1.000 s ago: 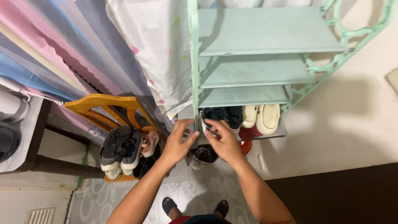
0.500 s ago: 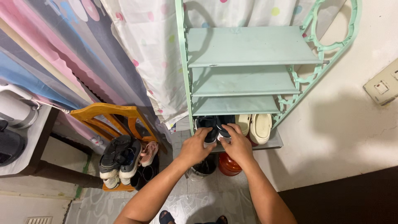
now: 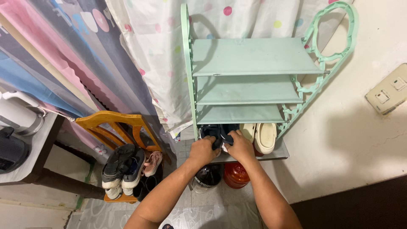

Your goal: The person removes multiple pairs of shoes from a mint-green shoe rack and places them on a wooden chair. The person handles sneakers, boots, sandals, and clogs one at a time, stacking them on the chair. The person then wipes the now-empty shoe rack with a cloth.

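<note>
Hands on dark sneakers at the bottom of a green rack

Curtains (image 3: 63, 55) in pink, blue and grey stripes hang at the far left, with a white appliance (image 3: 19, 114) on a grey counter below them. Next comes an orange wooden rack (image 3: 114, 123) holding dark and grey shoes (image 3: 123, 163) and a pink shoe (image 3: 152, 161), packed side by side. A white polka-dot curtain (image 3: 157, 63) hangs between that rack and the mint-green shoe rack (image 3: 254, 57).

The green rack's three upper shelves are bare. Its lowest shelf (image 3: 277, 152) holds a pair of dark sneakers (image 3: 216, 131) at the left end and cream clogs (image 3: 260, 135) just beside them on the right.

The left hand (image 3: 203, 150) has its fingers curled over the heel of the left sneaker, grasping it. The right hand (image 3: 240, 146) touches the hand beside it and closes on the heel of the other sneaker, fingers bent around it. Under the shelf, on the tiled floor, stand a dark helmet-like object (image 3: 207, 176) and a red round container (image 3: 236, 174). On the cream wall at the far right sits a wall switch plate (image 3: 388, 91).
</note>
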